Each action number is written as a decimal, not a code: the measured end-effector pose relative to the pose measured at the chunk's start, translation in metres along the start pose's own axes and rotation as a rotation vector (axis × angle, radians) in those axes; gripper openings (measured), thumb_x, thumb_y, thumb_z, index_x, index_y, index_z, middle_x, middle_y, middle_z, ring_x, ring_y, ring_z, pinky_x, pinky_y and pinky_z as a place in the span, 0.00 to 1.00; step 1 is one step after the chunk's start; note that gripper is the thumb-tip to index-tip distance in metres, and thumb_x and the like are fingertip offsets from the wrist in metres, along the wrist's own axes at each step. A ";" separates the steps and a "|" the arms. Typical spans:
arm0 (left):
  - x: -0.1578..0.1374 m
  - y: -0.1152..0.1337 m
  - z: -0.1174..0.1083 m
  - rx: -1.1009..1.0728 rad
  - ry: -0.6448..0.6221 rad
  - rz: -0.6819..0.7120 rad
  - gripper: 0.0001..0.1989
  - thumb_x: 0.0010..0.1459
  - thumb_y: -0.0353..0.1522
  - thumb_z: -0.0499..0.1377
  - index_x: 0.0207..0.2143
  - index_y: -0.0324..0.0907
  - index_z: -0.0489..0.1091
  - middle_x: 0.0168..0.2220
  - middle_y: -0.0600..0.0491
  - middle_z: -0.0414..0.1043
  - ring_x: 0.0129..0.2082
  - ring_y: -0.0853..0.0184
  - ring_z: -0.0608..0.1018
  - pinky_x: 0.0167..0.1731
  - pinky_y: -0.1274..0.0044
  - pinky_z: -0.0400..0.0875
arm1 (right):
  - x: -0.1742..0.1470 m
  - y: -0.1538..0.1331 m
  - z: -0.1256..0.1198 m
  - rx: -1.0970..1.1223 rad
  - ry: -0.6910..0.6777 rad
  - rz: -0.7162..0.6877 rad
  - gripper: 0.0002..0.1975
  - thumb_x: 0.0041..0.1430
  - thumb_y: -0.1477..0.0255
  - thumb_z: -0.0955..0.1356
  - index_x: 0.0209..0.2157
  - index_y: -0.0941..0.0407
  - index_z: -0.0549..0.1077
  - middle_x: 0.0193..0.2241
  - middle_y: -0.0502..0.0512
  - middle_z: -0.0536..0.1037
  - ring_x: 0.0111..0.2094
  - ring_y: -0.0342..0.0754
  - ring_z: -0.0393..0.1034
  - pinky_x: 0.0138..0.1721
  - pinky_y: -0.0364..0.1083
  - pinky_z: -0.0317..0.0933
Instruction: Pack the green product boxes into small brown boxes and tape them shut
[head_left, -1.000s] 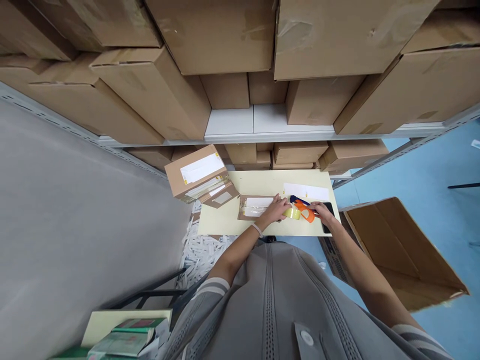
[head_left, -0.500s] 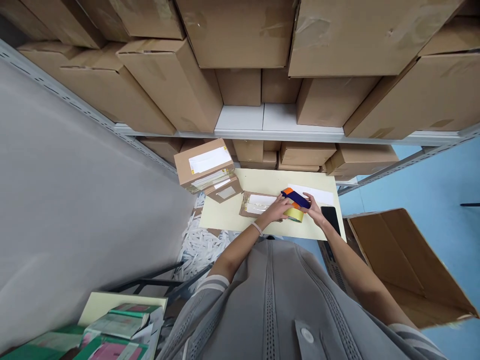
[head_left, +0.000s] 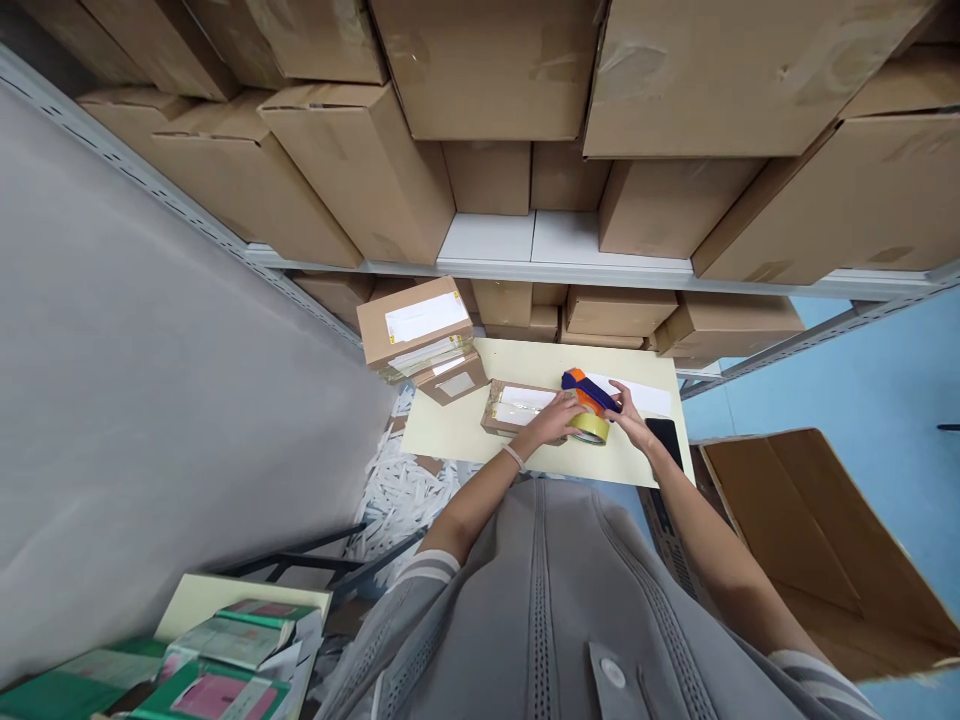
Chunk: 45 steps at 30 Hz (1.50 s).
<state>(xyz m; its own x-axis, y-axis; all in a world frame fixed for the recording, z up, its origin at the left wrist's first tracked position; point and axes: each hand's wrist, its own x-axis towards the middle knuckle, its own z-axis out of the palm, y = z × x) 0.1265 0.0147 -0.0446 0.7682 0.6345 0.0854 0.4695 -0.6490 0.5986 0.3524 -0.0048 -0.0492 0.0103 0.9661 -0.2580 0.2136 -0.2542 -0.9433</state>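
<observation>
A blue and orange tape dispenser with a wide yellow roll of tape is tilted over the pale tabletop. My right hand is closed round its handle end. From the other side, my left hand reaches across the end of a small cardboard box, its fingers bent against the dispenser and the roll. The fingertips are partly hidden. That box lies flat, with a white label and clear tape on top. A white sheet of paper lies behind my right hand.
Two labelled boxes are stacked at the table's back left. A black phone lies by its right edge. Shelves of cartons stand ahead; a large open carton is at right, paper shreds below left.
The tape dispenser has turned slightly in my hands, showing more of its orange side. My view has shifted a little; the boxes on the table stay put.
</observation>
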 end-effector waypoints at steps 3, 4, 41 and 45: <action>-0.001 0.003 0.000 0.009 0.016 0.001 0.21 0.60 0.36 0.64 0.54 0.39 0.70 0.52 0.43 0.71 0.60 0.54 0.69 0.67 0.58 0.51 | -0.003 0.007 -0.003 -0.030 -0.044 -0.051 0.41 0.43 0.66 0.70 0.60 0.46 0.54 0.36 0.48 0.60 0.37 0.50 0.63 0.45 0.51 0.63; -0.002 0.004 0.000 0.020 0.020 0.000 0.21 0.61 0.36 0.63 0.54 0.38 0.69 0.51 0.43 0.72 0.59 0.55 0.69 0.68 0.59 0.51 | -0.005 0.009 -0.006 -0.044 -0.046 -0.069 0.41 0.44 0.66 0.70 0.61 0.46 0.54 0.36 0.48 0.60 0.37 0.50 0.63 0.45 0.52 0.63; -0.019 0.009 0.018 0.174 0.077 0.018 0.26 0.60 0.32 0.64 0.59 0.41 0.65 0.61 0.44 0.68 0.64 0.55 0.67 0.66 0.61 0.58 | 0.002 -0.009 -0.019 -0.112 -0.347 0.044 0.23 0.39 0.68 0.71 0.41 0.52 0.66 0.37 0.52 0.72 0.40 0.53 0.66 0.40 0.51 0.66; -0.019 0.012 0.017 0.185 0.068 0.013 0.24 0.60 0.31 0.63 0.58 0.40 0.66 0.63 0.42 0.65 0.66 0.55 0.65 0.66 0.61 0.58 | 0.003 -0.015 -0.024 -0.113 -0.310 -0.021 0.25 0.40 0.67 0.72 0.42 0.51 0.63 0.38 0.52 0.71 0.41 0.54 0.66 0.42 0.52 0.66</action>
<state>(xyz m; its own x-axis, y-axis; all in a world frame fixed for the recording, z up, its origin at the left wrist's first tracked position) 0.1252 -0.0120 -0.0528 0.7464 0.6484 0.1497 0.5367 -0.7195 0.4408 0.3726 0.0034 -0.0314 -0.2891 0.9068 -0.3067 0.3178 -0.2113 -0.9243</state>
